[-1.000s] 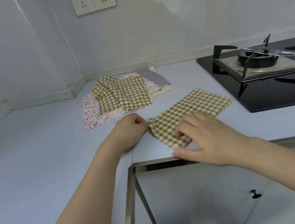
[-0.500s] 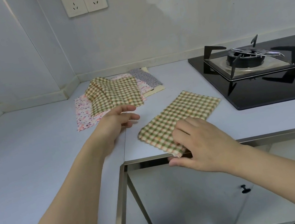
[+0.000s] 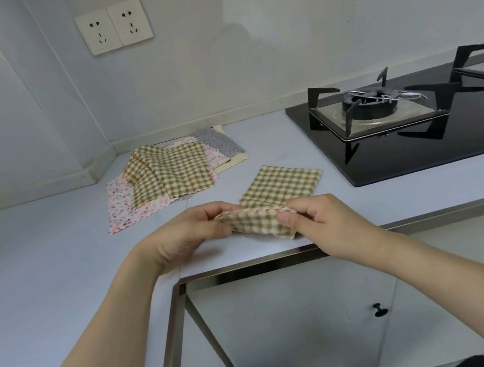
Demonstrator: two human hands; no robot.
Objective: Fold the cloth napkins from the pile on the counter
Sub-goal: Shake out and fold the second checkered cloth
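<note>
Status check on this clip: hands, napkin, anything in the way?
Left hand and right hand both pinching checked napkin, near edge lifted. Pile waits behind. Nothing blocking.

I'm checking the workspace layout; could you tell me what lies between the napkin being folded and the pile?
In the head view, only bare counter separates the checked napkin from the pile.

checked woven cloth napkin (image 3: 280, 186), glossy black hob (image 3: 422, 148).

two hands (image 3: 192, 237), five napkins (image 3: 280, 186), two sockets (image 3: 113, 27), two burners (image 3: 370, 104)
</note>
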